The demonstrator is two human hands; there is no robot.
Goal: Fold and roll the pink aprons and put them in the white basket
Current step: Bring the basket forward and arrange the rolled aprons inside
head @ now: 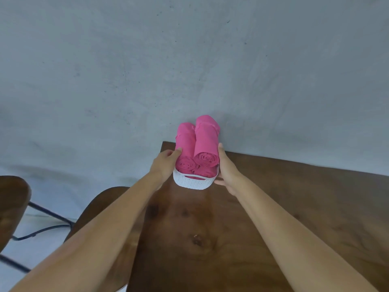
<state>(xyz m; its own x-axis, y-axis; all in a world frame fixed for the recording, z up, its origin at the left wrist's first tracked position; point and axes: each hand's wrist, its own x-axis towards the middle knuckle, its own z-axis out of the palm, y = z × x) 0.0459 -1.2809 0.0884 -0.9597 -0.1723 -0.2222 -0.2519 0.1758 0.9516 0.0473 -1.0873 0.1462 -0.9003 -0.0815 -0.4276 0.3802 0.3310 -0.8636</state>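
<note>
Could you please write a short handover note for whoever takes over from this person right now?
Hands: the left hand grips the left side of the white basket, thumb against a roll. The right hand grips the basket's right side.
Things: the rolled pink aprons lie in the basket, two on top and what looks like a third beneath. The basket is at the far left corner of the wooden table; whether it rests there or is lifted cannot be told.
Done: aprons rolled and in the basket; no loose apron in view.
Left: probably only to set the basket down and let go.
</note>
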